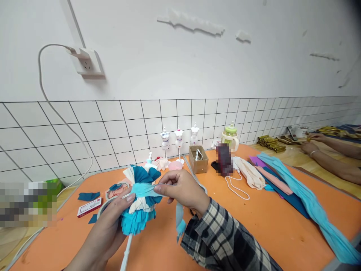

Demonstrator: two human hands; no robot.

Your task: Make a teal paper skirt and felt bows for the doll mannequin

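Note:
My left hand (114,216) is wrapped round a small figure dressed in ruffled crepe paper (138,222), in teal, white and bright blue layers, with a white rod (126,252) sticking out below. Across its middle runs a light blue crepe paper strip (143,189), with my left thumb pressing on one side. Between thumb and fingers, my right hand (179,188) pinches the strip at the other side. A loose light blue tail (179,220) hangs below my right hand. Whatever lies under the ruffles is hidden.
Small white dress forms (179,137) stand by the tiled wall, beside a cardboard box (198,160). A green-lidded bottle (230,137) is farther right. Long crepe paper lengths (299,188) lie across the orange table (225,233). Another person's hands (313,145) are at far right.

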